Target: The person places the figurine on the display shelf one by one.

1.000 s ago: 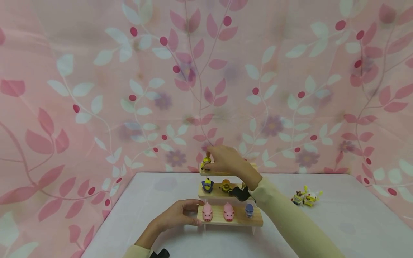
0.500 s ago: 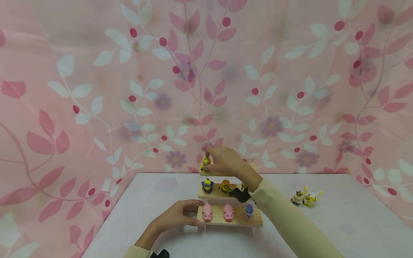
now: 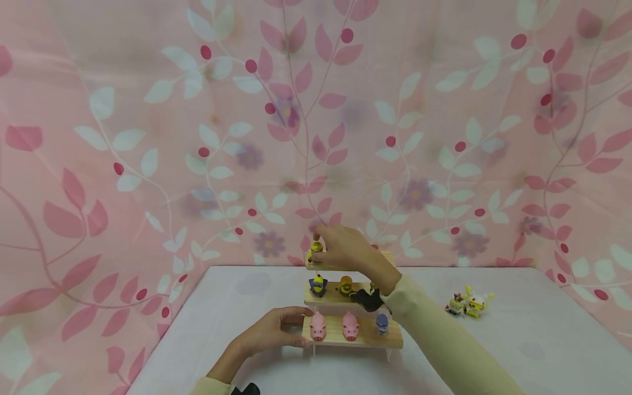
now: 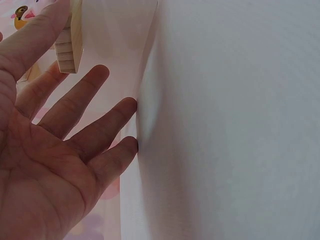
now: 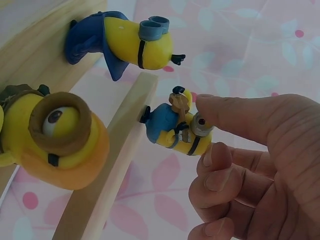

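On the top tier of a three-tier wooden display stand [image 3: 365,340] stands a yellow minion figurine [image 5: 172,127] in blue overalls, holding a small brown toy. My right hand [image 3: 348,249] pinches its head between thumb and index finger, the other fingers curled below in the right wrist view. My left hand [image 3: 269,332] holds the left end of the bottom tier, thumb in front and index finger behind; its other fingers spread out. Two pink pig figurines [image 3: 318,327] and a purple-blue figurine [image 3: 382,323] sit on that tier.
A caped minion [image 5: 135,42] and a minion with a brown-rimmed eye [image 5: 65,130] stand on the middle tier, another partly behind the right wrist. More yellow figurines [image 3: 474,304] lie on the white table [image 3: 518,351] at right. A pink floral cloth [image 3: 444,109] hangs behind.
Very little differs: the right fingers shift slightly around the minion's head. The left hand and the stand keep their places.
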Demonstrator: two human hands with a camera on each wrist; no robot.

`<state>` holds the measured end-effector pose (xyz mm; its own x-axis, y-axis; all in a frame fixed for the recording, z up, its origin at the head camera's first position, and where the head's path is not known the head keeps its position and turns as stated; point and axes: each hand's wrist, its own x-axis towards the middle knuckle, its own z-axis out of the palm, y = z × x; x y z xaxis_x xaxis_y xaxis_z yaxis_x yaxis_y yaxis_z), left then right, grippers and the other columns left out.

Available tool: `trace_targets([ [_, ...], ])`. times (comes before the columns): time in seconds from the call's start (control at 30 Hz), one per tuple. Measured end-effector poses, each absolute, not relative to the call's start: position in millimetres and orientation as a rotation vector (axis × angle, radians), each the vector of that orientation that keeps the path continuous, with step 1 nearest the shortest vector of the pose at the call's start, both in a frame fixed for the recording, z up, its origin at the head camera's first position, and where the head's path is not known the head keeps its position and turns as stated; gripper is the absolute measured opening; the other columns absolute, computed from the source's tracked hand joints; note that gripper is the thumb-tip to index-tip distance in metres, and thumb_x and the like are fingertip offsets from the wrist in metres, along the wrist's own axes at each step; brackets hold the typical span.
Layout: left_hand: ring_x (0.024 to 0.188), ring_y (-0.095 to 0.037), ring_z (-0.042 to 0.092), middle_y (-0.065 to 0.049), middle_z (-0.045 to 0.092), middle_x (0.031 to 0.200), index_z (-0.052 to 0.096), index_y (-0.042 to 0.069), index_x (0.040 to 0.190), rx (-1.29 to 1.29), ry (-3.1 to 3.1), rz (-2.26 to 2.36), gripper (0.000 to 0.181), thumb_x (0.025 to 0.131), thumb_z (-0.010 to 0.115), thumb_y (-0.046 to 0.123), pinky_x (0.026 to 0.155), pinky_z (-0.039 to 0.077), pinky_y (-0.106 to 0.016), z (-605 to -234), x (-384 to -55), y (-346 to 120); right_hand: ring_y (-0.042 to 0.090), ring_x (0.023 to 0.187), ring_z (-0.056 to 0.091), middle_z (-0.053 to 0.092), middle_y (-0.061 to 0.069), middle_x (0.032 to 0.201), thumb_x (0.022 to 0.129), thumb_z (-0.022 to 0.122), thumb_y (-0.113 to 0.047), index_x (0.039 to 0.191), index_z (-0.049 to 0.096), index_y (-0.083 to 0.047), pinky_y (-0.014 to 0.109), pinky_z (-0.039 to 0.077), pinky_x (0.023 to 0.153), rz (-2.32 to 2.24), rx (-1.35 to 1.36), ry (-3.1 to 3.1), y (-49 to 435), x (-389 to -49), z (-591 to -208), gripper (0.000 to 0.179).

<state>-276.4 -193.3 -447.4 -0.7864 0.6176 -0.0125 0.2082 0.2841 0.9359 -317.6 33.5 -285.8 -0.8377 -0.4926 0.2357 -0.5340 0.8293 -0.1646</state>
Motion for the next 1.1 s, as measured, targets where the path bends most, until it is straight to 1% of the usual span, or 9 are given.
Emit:
trace_targets([
  [0.2, 0.119, -0.021, 0.059, -0.002, 0.063, 0.13, 0.063, 0.019, 0.13, 0.743, 2.186, 1.507, 0.053, 0.081, 0.084, 0.022, 0.104, 0.039, -0.054, -447.3, -276.6, -193.3, 0.012, 0.068, 0.053, 0.061, -0.006, 0.081, 0.088, 0.073, -0.038, 0.115, 0.063, -0.014, 0.031, 0.046, 0.06, 0.366, 0.831, -2.781, 39.8, -309.3, -280.8, 0.037],
  [0.27, 0.119, -0.021, 0.059, -0.002, 0.063, 0.13, 0.063, 0.019, 0.13, 0.741, 2.181, 1.508, 0.053, 0.081, 0.084, 0.022, 0.104, 0.039, -0.054, -447.2, -276.6, -193.3, 0.012, 0.065, 0.052, 0.061, -0.005, 0.078, 0.088, 0.073, -0.036, 0.114, 0.064, -0.014, 0.03, 0.045, 0.057, 0.352, 0.839, -2.764, 44.3, -303.6, -278.8, 0.035],
  [0.4, 0.119, -0.021, 0.059, -0.002, 0.062, 0.131, 0.063, 0.02, 0.13, 0.739, 2.184, 1.504, 0.054, 0.081, 0.084, 0.022, 0.104, 0.039, -0.054, -447.9, -276.7, -193.4, 0.011, 0.06, 0.05, 0.056, -0.006, 0.07, 0.09, 0.071, -0.033, 0.115, 0.064, -0.014, 0.027, 0.042, 0.053, 0.309, 0.842, -2.752, 56.1, -289.7, -276.3, 0.032],
  [0.57, 0.119, -0.021, 0.059, -0.002, 0.062, 0.131, 0.063, 0.02, 0.13, 0.74, 2.205, 1.497, 0.055, 0.08, 0.084, 0.023, 0.105, 0.039, -0.054, -448.2, -276.1, -193.6, 0.007, 0.057, 0.048, 0.054, -0.01, 0.067, 0.091, 0.072, -0.032, 0.117, 0.063, -0.013, 0.026, 0.041, 0.05, 0.3, 0.876, -2.707, 72.0, -272.2, -274.4, 0.033],
  [0.7, 0.119, -0.022, 0.059, -0.002, 0.062, 0.131, 0.063, 0.02, 0.13, 0.74, 2.204, 1.498, 0.054, 0.08, 0.084, 0.023, 0.104, 0.039, -0.054, -448.6, -276.0, -193.7, 0.005, 0.052, 0.045, 0.05, -0.013, 0.062, 0.091, 0.072, -0.033, 0.118, 0.063, -0.014, 0.024, 0.038, 0.046, 0.288, 0.914, -2.646, 81.4, -261.5, -275.8, 0.034],
  [0.87, 0.12, -0.022, 0.058, -0.002, 0.062, 0.132, 0.063, 0.02, 0.13, 0.745, 2.194, 1.504, 0.054, 0.08, 0.084, 0.022, 0.104, 0.04, -0.054, -449.3, -276.2, -192.1, 0.003, 0.05, 0.04, 0.045, -0.015, 0.06, 0.089, 0.073, -0.035, 0.115, 0.063, -0.016, 0.021, 0.034, 0.045, 0.235, 0.932, -2.568, 92.0, -250.3, -282.8, 0.033],
  [1.1, 0.119, -0.022, 0.058, -0.002, 0.062, 0.131, 0.063, 0.02, 0.13, 0.734, 2.175, 1.514, 0.054, 0.08, 0.084, 0.022, 0.104, 0.039, -0.054, -447.4, -275.2, -193.1, 0.002, 0.048, 0.034, 0.04, -0.016, 0.058, 0.087, 0.075, -0.032, 0.112, 0.064, -0.016, 0.021, 0.031, 0.044, 0.235, 0.895, -2.536, 108.5, -232.3, -292.1, 0.031],
])
